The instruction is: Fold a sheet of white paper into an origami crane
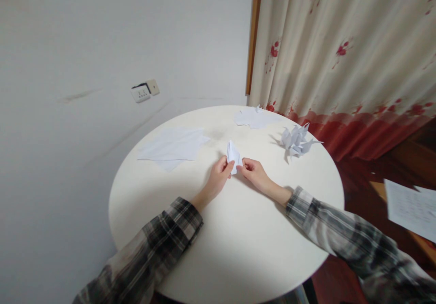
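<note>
A small piece of folded white paper (233, 152) is held upright between my two hands, a little above the middle of the table. My left hand (220, 173) pinches its lower left side, thumb across the front. On the other side, my right hand (254, 172) grips the lower right edge between thumb and bent fingers. The paper has several layers and a pointed top. Some of its lower part is covered by my fingers.
The round white table (218, 249) stands against a wall with a socket (141, 94). White sheets (173, 144) lie at the left, more paper (255, 118) at the back. Several folded paper cranes (295, 140) are heaped at the right. Beyond hangs a flowered curtain (340, 68).
</note>
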`<state>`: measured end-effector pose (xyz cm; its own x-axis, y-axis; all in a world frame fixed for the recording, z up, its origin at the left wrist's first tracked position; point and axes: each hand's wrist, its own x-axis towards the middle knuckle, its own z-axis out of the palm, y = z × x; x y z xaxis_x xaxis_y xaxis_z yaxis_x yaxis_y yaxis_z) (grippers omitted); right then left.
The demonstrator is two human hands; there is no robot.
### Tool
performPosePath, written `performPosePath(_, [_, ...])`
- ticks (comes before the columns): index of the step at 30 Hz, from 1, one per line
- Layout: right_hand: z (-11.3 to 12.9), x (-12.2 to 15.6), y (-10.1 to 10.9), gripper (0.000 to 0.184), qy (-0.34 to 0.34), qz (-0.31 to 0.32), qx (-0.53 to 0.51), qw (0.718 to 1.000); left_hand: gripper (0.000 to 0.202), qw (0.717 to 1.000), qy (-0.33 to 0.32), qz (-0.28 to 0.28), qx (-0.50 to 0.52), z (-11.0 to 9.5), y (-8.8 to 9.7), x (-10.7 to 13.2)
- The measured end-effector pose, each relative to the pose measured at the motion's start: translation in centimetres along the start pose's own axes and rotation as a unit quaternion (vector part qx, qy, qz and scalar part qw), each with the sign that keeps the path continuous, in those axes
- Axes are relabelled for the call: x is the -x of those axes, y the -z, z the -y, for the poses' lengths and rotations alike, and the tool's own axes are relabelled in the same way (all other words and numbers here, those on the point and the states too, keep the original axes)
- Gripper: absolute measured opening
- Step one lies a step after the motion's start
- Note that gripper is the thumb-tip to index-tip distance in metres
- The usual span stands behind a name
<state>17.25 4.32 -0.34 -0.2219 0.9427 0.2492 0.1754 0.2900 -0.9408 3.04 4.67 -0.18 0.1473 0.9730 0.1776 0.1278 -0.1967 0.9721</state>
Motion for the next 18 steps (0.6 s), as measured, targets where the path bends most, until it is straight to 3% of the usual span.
performPosePath(8, [0.19,-0.07,0.17,0.029,0.002,-0.034,-0.034,0.999,0.022,0.998,0.000,0.063,-0.013,0.26,-0.03,0.10])
performPosePath(18, [-0.01,-0.06,0.24,0.027,0.014,-0.017,-0.062,0.998,0.019,0.997,0.016,0.069,0.002,-0.04,-0.14,0.03])
